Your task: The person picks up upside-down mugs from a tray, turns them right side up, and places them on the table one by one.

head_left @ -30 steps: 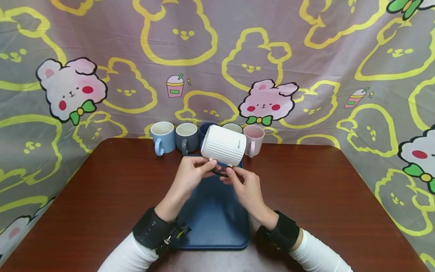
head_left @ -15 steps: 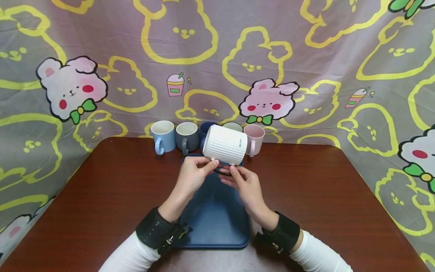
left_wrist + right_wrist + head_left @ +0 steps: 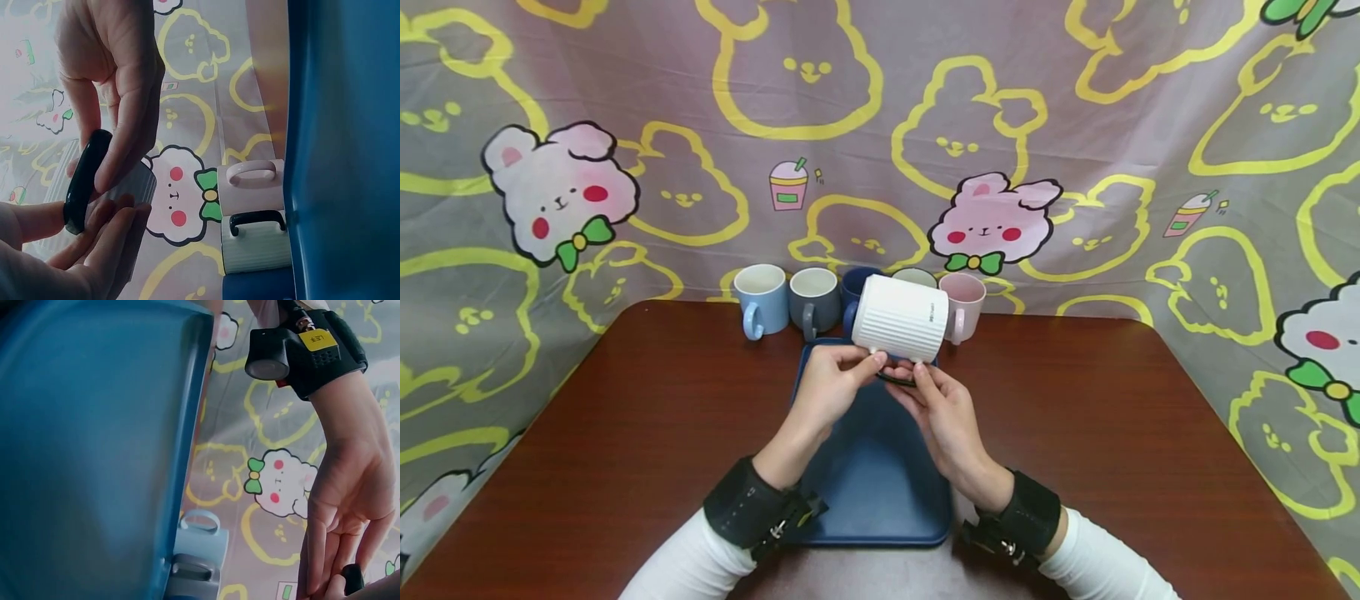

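Note:
A white ribbed mug (image 3: pixel 901 319) with a black handle (image 3: pixel 87 178) is held up on its side over the far end of the tray. Its handle points toward the person. The left hand (image 3: pixel 827 387) pinches the handle near its left end, thumb close to the mug's wall. At the right end, the right hand (image 3: pixel 947 417) pinches the same handle between thumb and fingers. In the left wrist view both hands meet around the handle. The right wrist view shows the left hand's palm side, with only a small part of the handle visible.
A dark blue tray (image 3: pixel 880 500) lies on the brown table (image 3: pixel 1075 417). Behind it stand a light blue mug (image 3: pixel 762 302), a grey mug (image 3: pixel 815 304), a navy mug (image 3: pixel 854 285), a pale mug with a black handle (image 3: pixel 256 250) and a pink mug (image 3: pixel 964 302). A patterned curtain (image 3: pixel 850 125) hangs behind.
The white mug has shifted slightly right, and both hands have moved with it, still holding its handle. The tray and the other mugs have stayed in place.

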The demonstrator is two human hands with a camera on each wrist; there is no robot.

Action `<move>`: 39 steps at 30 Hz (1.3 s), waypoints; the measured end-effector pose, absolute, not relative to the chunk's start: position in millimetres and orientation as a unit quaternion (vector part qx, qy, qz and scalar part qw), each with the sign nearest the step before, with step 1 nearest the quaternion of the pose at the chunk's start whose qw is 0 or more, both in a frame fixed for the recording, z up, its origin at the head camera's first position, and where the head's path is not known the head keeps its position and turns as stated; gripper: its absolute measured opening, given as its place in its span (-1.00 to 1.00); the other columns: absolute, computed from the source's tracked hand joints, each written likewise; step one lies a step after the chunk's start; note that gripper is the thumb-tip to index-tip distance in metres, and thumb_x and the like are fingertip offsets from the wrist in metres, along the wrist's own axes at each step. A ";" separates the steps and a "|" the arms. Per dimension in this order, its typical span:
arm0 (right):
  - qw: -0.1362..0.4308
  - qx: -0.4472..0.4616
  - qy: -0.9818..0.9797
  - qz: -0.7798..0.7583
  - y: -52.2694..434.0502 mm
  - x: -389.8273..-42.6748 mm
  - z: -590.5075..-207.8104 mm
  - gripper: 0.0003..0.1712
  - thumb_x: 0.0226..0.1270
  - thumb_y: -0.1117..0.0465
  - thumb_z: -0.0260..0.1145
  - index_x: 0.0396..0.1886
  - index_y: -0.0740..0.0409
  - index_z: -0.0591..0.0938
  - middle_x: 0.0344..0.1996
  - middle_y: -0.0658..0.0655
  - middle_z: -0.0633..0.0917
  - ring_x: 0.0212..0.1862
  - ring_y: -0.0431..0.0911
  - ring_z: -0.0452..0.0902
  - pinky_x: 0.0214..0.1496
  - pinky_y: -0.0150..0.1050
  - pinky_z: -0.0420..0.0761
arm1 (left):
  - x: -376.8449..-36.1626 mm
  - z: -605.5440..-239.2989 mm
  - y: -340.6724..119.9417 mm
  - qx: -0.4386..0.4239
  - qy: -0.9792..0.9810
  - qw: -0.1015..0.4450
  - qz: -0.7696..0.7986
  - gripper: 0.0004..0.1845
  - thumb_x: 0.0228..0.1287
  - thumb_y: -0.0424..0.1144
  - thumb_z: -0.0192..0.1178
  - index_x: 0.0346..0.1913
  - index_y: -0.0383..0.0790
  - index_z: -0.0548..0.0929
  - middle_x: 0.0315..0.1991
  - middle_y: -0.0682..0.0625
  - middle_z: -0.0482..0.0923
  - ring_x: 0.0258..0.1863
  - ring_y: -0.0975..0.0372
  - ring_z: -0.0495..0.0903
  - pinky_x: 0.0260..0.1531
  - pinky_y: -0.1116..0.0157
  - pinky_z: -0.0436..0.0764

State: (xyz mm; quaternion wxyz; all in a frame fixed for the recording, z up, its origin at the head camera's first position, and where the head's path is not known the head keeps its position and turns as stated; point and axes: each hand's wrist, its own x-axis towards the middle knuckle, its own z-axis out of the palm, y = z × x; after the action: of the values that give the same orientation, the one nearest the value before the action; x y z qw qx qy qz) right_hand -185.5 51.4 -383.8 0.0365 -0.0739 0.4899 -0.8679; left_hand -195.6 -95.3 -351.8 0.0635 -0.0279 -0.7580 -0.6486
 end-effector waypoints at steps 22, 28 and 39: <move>-0.018 -0.051 0.478 -0.877 66.8 -199.0 -373.0 -0.77 0.48 0.24 0.04 -0.20 0.30 0.58 -0.33 0.08 0.65 -0.16 -0.13 0.65 0.08 -0.21 0.59 | -199.4 -357.5 -99.4 -0.062 -0.827 0.073 -0.554 -0.69 0.34 -0.06 0.14 -0.09 -0.21 0.71 -0.16 -0.07 0.70 -0.15 0.14 0.62 -0.13 0.14 0.59; -0.045 -0.053 0.468 -0.881 77.5 -207.7 -370.2 -0.73 0.46 0.20 0.06 -0.13 0.37 0.53 -0.34 0.08 0.65 -0.11 -0.12 0.64 0.12 -0.22 0.57 | -198.8 -361.3 -105.9 -0.072 -0.854 0.082 -0.508 -0.70 0.36 -0.09 0.13 -0.01 -0.18 0.67 -0.06 -0.04 0.67 -0.06 0.15 0.63 -0.06 0.11 0.61; -0.099 -0.041 0.457 -0.883 97.4 -225.9 -371.5 -0.78 0.44 0.25 0.09 -0.29 0.26 0.62 -0.37 0.08 0.69 -0.23 -0.12 0.66 0.08 -0.24 0.59 | -195.3 -371.9 -116.4 -0.084 -0.881 0.111 -0.452 -0.68 0.33 -0.13 0.16 0.07 -0.18 0.63 0.09 -0.08 0.59 0.17 0.06 0.49 0.11 0.00 0.50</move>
State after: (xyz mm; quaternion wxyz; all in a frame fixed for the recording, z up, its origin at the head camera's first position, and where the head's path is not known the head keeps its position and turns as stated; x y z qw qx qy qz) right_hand -225.9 97.4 -371.5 -0.0985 -0.0407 0.4569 -0.8831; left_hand -195.3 -116.4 -371.9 0.1111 -0.0844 -0.8810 -0.4520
